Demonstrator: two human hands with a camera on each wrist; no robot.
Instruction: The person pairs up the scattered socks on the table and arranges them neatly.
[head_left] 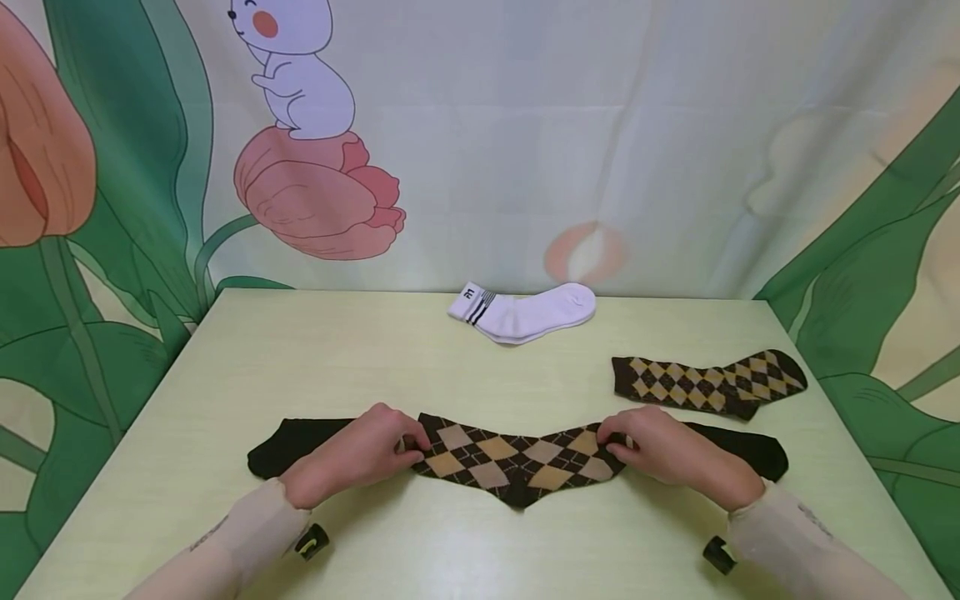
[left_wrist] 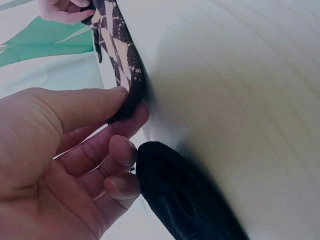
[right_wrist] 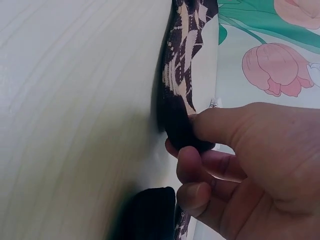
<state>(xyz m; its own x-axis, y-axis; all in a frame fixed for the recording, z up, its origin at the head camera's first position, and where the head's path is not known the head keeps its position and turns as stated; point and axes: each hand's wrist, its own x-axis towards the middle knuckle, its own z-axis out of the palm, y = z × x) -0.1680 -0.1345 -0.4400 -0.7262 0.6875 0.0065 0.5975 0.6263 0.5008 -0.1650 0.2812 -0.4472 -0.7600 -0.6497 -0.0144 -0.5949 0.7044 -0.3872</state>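
Observation:
A brown argyle sock (head_left: 517,462) with tan diamonds lies stretched sideways near the table's front, its dark heel pointing toward me. My left hand (head_left: 367,450) pinches its left end between thumb and fingers. At the opposite end, the thumb and fingers of my right hand (head_left: 667,450) pinch the dark edge (right_wrist: 182,122). Beyond my left hand extends a black sock (head_left: 300,442), partly covered by that hand; its rounded end (left_wrist: 175,185) is close to the lower fingers. Another black sock (head_left: 746,446) reaches out from behind the right hand.
Folded white socks (head_left: 536,315) with dark stripes lie at the table's back edge. Behind the right hand rests a second argyle item (head_left: 690,383), with smaller yellow and tan diamonds. A printed curtain (head_left: 487,167) hangs behind the pale table (head_left: 315,350).

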